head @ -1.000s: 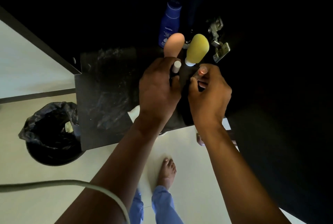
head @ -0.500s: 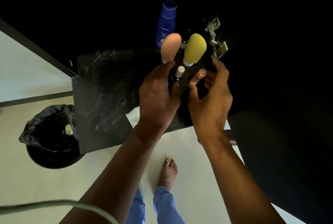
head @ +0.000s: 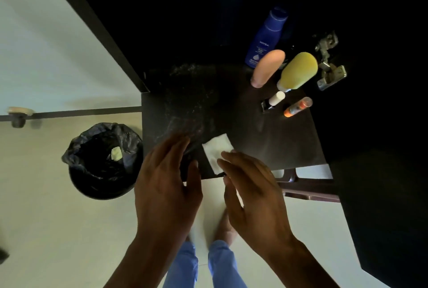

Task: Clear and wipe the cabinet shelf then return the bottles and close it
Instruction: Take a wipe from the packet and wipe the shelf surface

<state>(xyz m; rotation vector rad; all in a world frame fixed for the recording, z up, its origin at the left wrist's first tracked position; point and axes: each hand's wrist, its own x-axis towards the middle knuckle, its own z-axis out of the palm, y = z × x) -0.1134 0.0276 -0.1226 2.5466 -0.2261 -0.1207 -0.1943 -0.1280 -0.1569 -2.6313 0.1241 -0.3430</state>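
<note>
A: What could go wrong here, starting from the left?

B: The bin (head: pixel 103 160) stands on the floor just beside the shelf's (head: pixel 266 146) left front corner. A broad sweep of the left hand (head: pixel 166 185) could push dust, or the wipe, over that edge. The left hand is bare and spread, fingers straight, holding nothing, over the dusty patch near the front edge.

A: And the wipe?

B: The white wipe (head: pixel 216 149) lies flat at the very front lip of the shelf, between the two hands. The right hand (head: pixel 252 197) is loose and empty too, its fingertips (head: pixel 225 156) at or over the wipe's near corner; I can't tell whether they touch. A careless drag could tip it off onto the floor.

A: The bottles?

B: All at the back right: a blue bottle (head: pixel 266 37), a pink tube (head: pixel 267 67), a yellow bottle (head: pixel 297 71), a small white-capped stick (head: pixel 274 100) and an orange tube (head: pixel 297 107). They stand close together, so a wide stroke to the right could topple them. The hinge (head: pixel 328 62) is just beyond.

A: Room to move?

B: The left and middle of the shelf are open; the right edge is crowded.
</note>
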